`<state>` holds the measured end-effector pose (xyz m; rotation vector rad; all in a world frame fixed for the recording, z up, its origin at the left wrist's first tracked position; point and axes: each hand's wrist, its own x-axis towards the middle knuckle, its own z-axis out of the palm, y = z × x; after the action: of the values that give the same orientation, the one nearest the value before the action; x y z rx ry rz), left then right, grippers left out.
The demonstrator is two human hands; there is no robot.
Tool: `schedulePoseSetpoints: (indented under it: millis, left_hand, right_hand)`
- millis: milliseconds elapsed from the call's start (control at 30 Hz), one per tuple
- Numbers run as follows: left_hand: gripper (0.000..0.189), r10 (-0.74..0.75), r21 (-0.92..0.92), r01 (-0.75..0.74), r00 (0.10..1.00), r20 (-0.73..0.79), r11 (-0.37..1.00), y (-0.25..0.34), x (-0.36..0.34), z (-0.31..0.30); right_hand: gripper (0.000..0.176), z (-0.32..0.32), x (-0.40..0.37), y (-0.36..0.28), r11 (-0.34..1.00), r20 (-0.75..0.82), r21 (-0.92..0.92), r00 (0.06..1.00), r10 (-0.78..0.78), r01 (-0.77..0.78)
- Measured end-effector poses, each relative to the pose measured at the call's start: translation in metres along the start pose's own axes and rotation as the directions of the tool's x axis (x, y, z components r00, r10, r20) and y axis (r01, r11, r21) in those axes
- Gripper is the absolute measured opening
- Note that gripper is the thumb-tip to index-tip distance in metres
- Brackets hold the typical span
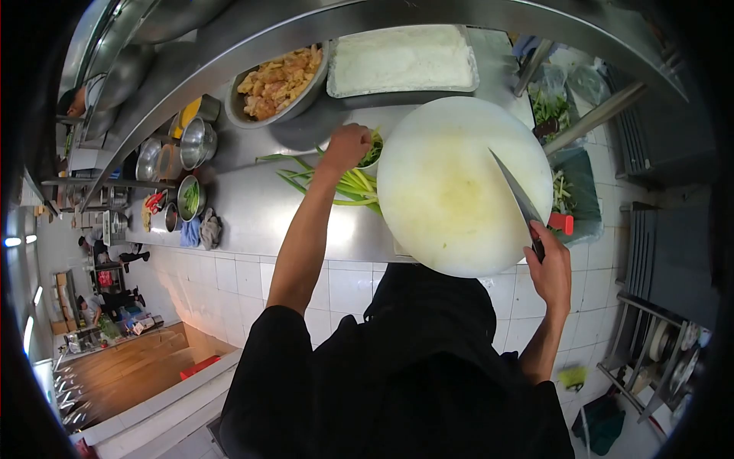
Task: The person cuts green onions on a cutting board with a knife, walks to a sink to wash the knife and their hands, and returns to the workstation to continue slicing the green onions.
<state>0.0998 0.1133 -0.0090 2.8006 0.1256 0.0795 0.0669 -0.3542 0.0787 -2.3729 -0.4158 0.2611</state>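
Note:
A kitchen knife (514,187) lies across the right part of the round white cutting board (451,222), its tip pointing away from me. My right hand (549,269) is closed around its handle at the board's edge. Left of the board, my left hand (350,145) has its fingers curled at a small bowl of chopped greens (373,149). Whatever those fingers hold is hidden. Long green onions (355,186) lie on the steel table beneath my left forearm, their pale ends by the board. Only faint stains and a small green scrap show on the board.
Behind stand a bowl of raw meat pieces (279,84) and a tray of white powder (401,61). Metal bowls (198,143) and cloths (209,229) sit at left. A lined bin (585,195) with green scraps is at right. A shelf rail (306,30) crosses overhead. People are far left.

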Motion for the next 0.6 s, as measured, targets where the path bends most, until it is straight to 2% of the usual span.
schedulePoseSetpoints:
  millis: [100,167,233,300,333,367,467,533,567,600]
  left_hand:
    - [0.015,0.003,-0.016,-0.003,0.999,0.054,1.000,-0.014,-0.003,0.035]
    - [0.015,0.031,-0.099,-0.026,0.998,0.047,0.995,-0.021,-0.004,0.039]
    - [0.015,0.043,-0.060,-0.040,0.998,0.055,0.997,-0.011,-0.004,0.016]
    - [0.015,-0.049,-0.128,0.050,0.999,0.016,0.991,-0.006,-0.004,-0.003]
    - [0.015,-0.154,-0.198,0.168,0.984,0.086,0.966,-0.005,0.001,-0.010]
    - [0.015,-0.154,-0.199,0.169,0.984,0.089,0.965,-0.003,0.007,-0.015]
    - [0.015,-0.150,-0.195,0.152,0.988,0.026,0.969,0.000,0.018,-0.018]
    - [0.014,-0.004,-0.102,0.002,1.000,-0.016,0.995,0.004,0.020,-0.009]
    - [0.014,-0.001,-0.105,-0.001,1.000,-0.012,0.995,0.002,0.017,-0.002]
    - [0.015,0.034,-0.030,-0.034,0.999,0.019,0.999,0.003,0.012,0.004]
  right_hand:
    - [0.047,0.000,-0.001,-0.001,1.000,0.015,-0.006,1.000,-0.005,0.005]
    - [0.048,0.000,-0.001,0.000,1.000,0.017,-0.011,1.000,0.010,-0.010]
    - [0.049,0.002,-0.003,0.004,0.999,-0.027,0.034,1.000,-0.013,0.013]
    - [0.049,0.002,-0.003,0.002,0.999,-0.018,0.041,1.000,-0.004,0.004]
    - [0.049,0.002,-0.003,0.001,0.999,-0.011,0.052,1.000,-0.001,0.002]
    - [0.049,0.001,-0.003,0.000,0.999,-0.010,0.051,1.000,0.002,-0.001]
    - [0.049,0.000,-0.002,-0.002,1.000,0.012,0.019,1.000,-0.019,0.019]
    - [0.048,0.000,-0.003,-0.002,0.999,0.005,0.017,1.000,-0.027,0.027]
    - [0.048,0.000,-0.003,-0.002,1.000,0.005,0.015,1.000,-0.021,0.021]
    - [0.048,0.000,-0.003,-0.001,0.999,-0.003,0.010,0.999,-0.040,0.040]
